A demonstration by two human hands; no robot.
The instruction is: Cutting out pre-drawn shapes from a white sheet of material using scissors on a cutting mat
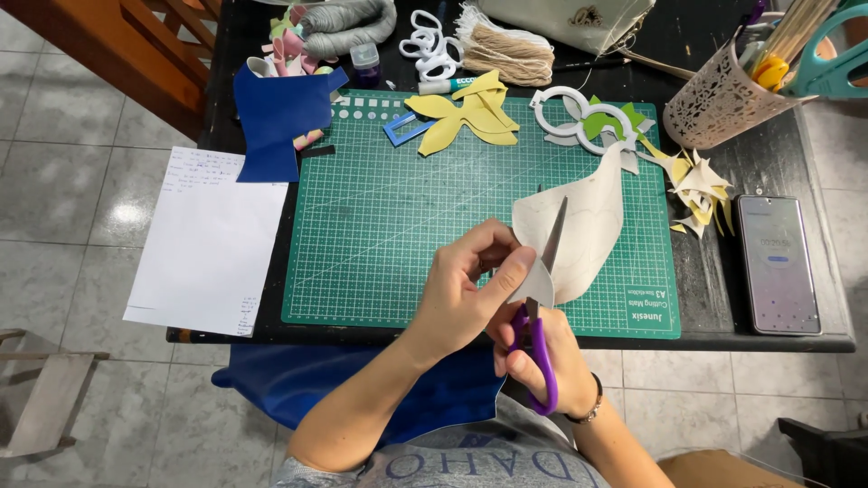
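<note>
Left hand [466,285] grip pinches beige sheet [579,230] (thumb on top); right hand [542,357] grip closed round purple scissors [540,316], blades upward.

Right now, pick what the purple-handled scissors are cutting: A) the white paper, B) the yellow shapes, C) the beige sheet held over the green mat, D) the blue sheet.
C: the scissors in the right hand have their blades on the beige sheet, which the left hand pinches above the green mat.

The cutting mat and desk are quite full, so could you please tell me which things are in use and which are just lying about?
In use:
left hand
right hand
purple scissors
beige sheet
green cutting mat

Lying about:
phone
white paper
blue piece
yellow cutouts
twine
pen holder
</note>
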